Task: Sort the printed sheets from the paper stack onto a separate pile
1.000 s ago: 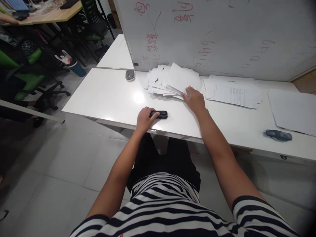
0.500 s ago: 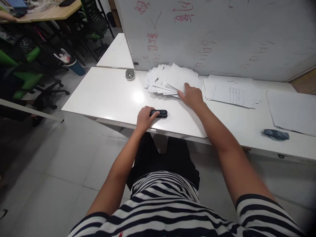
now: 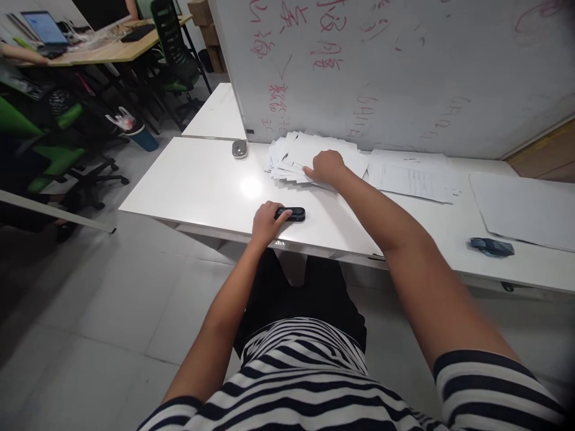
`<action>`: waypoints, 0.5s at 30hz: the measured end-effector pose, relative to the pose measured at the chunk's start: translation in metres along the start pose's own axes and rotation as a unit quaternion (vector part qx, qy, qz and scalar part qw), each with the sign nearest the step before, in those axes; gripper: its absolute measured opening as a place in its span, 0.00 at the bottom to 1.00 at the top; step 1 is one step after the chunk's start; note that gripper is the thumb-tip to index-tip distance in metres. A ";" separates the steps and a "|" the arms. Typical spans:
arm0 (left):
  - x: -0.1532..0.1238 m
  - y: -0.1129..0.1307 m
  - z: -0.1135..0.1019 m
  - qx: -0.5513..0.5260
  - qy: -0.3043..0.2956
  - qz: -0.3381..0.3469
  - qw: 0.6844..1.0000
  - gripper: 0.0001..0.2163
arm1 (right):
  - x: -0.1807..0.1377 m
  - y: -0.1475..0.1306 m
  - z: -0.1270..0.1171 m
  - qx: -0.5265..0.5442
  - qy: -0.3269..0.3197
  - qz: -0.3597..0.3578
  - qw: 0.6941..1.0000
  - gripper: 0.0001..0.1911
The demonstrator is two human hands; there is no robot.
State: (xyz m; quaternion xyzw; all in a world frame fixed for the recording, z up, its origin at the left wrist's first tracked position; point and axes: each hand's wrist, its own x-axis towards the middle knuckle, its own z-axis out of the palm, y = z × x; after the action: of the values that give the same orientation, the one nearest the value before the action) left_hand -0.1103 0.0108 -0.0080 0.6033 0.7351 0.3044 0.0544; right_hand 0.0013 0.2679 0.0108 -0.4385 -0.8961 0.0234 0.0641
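Note:
My left hand is closed around the rear end of a black stapler, which lies near the front edge of the white table. Over a fanned pile of white papers is my right hand, with its fingers curled in and its thumb against the sheets. Whether a sheet is pinched between those fingers is hidden. Right of the pile, a second stack of papers carries printed lines and partly overlaps or touches it.
A small grey-topped white device sits left of the pile. Farther right are a large white sheet and a dark crumpled item. A whiteboard stands behind the table. Another person's arm shows at a desk.
My right hand has moved left across the pile and curled in. The tilted sheet by it now lies flatter on the pile. My left hand stays on the stapler; the view has tilted up slightly.

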 end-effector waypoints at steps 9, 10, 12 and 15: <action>-0.001 -0.001 0.000 -0.007 0.009 0.006 1.000 0.13 | -0.007 -0.006 -0.002 -0.044 -0.024 -0.023 0.998 0.46; -0.001 -0.001 0.000 -0.008 0.008 0.007 1.000 0.13 | -0.008 -0.007 -0.001 -0.038 -0.021 -0.027 0.999 0.46; -0.001 -0.001 0.000 -0.007 0.006 0.005 1.000 0.13 | -0.008 -0.008 0.000 -0.025 -0.015 -0.030 0.999 0.45; -0.002 -0.001 0.000 -0.005 0.006 0.005 1.000 0.13 | -0.008 -0.007 0.002 -0.019 0.005 -0.035 0.999 0.41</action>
State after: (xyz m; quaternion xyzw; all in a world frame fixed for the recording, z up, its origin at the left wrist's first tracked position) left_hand -0.1111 0.0092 -0.0089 0.6047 0.7309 0.3122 0.0516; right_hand 0.0005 0.2575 0.0090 -0.4084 -0.9108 0.0018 0.0604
